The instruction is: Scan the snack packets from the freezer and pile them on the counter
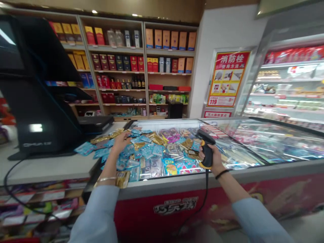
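Nearest my camera, pale blue sleeves (97,216) lead to the left hand (120,141), splayed open on blue foil sachets (149,152) heaped at the glass-lidded freezer's (265,141) left end, and the right hand (211,158), closed round a black-and-yellow corded barcode scanner (207,152) angled toward them.

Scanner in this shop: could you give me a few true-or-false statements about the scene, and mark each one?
1. The right hand grips a black scanner. True.
2. The left hand rests on blue packets. True.
3. The scanner has no cord. False: a cord hangs down from it.
4. The shelves at the back hold only bottles. False: they also hold boxes.
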Tool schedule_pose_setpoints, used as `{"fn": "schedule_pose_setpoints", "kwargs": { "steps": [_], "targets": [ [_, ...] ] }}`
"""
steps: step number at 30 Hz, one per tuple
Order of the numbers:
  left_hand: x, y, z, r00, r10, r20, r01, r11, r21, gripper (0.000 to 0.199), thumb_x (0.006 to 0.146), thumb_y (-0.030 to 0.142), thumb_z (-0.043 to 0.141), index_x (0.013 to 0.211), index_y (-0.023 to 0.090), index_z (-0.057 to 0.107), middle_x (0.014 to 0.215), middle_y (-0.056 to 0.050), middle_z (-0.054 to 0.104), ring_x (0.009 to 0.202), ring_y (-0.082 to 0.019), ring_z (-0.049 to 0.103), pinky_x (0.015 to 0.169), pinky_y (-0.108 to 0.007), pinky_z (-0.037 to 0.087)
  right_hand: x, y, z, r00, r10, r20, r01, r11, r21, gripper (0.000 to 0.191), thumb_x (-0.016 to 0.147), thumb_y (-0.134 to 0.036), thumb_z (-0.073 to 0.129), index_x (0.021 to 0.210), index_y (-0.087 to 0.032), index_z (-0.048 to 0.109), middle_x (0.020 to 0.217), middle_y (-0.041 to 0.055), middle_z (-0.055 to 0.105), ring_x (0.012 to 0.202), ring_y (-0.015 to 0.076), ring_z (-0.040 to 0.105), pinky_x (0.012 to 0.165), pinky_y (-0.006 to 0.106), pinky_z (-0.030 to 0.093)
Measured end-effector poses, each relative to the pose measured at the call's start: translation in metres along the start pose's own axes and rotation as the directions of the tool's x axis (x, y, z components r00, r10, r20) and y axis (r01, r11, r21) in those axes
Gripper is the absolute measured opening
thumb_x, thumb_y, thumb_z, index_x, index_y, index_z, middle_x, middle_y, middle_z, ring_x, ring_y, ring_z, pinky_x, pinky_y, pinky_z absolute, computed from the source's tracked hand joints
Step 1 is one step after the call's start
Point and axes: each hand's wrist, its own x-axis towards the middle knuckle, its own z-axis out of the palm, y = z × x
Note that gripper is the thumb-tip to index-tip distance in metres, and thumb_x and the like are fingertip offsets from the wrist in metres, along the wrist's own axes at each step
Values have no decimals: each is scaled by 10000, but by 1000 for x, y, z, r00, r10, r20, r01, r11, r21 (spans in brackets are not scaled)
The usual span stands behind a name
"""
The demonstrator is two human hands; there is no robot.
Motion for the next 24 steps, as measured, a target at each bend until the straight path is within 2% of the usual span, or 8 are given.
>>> {"fn": "schedule_pose_setpoints", "kwargs": {
  "steps": [6, 9, 12, 15, 17, 20, 22, 24],
  "targets": [
    [11, 1, 2, 991, -133, -11, 129, 935, 331, 123, 729, 260, 582, 809, 206, 658, 874, -79, 710, 836, -229, 653, 845, -333, 493, 41, 50, 69, 979, 70, 190, -74, 997, 14, 226, 718, -424, 566, 767, -204, 591, 584, -2, 549, 406, 108, 431, 373, 227, 356],
    [13, -3, 7, 987, -150, -56, 160, 900, 405, 111, 771, 285, 578, 739, 204, 646, 799, -94, 695, 822, -235, 645, 802, -313, 483, 68, 78, 96, 959, 133, 249, -138, 990, 5, 240, 725, -435, 566, 755, -199, 594, 560, 5, 559, 400, 114, 446, 360, 225, 355],
    [15, -11, 0, 985, -168, -45, 173, 920, 351, 169, 754, 368, 620, 699, 208, 636, 746, -80, 680, 766, -225, 631, 752, -301, 475, 93, 105, 117, 918, 235, 320, -239, 971, -28, 247, 708, -426, 584, 752, -184, 604, 557, 14, 587, 383, 117, 463, 338, 222, 351],
    [14, -15, -18, 979, -187, 77, 171, 969, 179, 301, 680, 478, 669, 754, 187, 651, 776, -54, 686, 732, -196, 610, 702, -284, 471, 107, 128, 129, 863, 304, 403, -327, 945, -12, 234, 694, -392, 606, 770, -170, 619, 583, 19, 625, 383, 114, 492, 344, 213, 376],
    [10, -14, -30, 952, -231, 199, 207, 969, 135, 407, 597, 527, 715, 782, 169, 663, 782, -37, 687, 716, -180, 595, 672, -271, 462, 110, 140, 132, 830, 335, 446, -374, 927, 1, 230, 693, -376, 621, 779, -163, 627, 586, 22, 636, 387, 117, 512, 350, 213, 389],
    [4, -10, -40, 845, -384, 373, 309, 918, 247, 441, 483, 505, 783, 762, 178, 690, 766, -18, 695, 715, -178, 595, 653, -258, 445, 108, 151, 133, 800, 364, 476, -424, 905, 21, 231, 698, -376, 630, 773, -158, 630, 577, 27, 633, 384, 123, 520, 350, 220, 397],
    [0, -9, -42, 781, -464, 418, 339, 877, 340, 408, 439, 464, 810, 724, 196, 696, 741, -7, 695, 727, -186, 603, 656, -254, 438, 104, 154, 134, 795, 377, 475, -446, 894, 37, 229, 706, -377, 623, 771, -158, 630, 582, 27, 631, 380, 121, 513, 345, 223, 396],
    [-2, -7, -41, 776, -474, 417, 319, 865, 389, 369, 410, 425, 826, 671, 206, 681, 694, 5, 677, 731, -188, 598, 659, -249, 431, 102, 153, 136, 802, 376, 464, -450, 891, 55, 219, 716, -372, 616, 772, -161, 628, 591, 25, 630, 387, 120, 516, 346, 223, 399]
  ]
}}
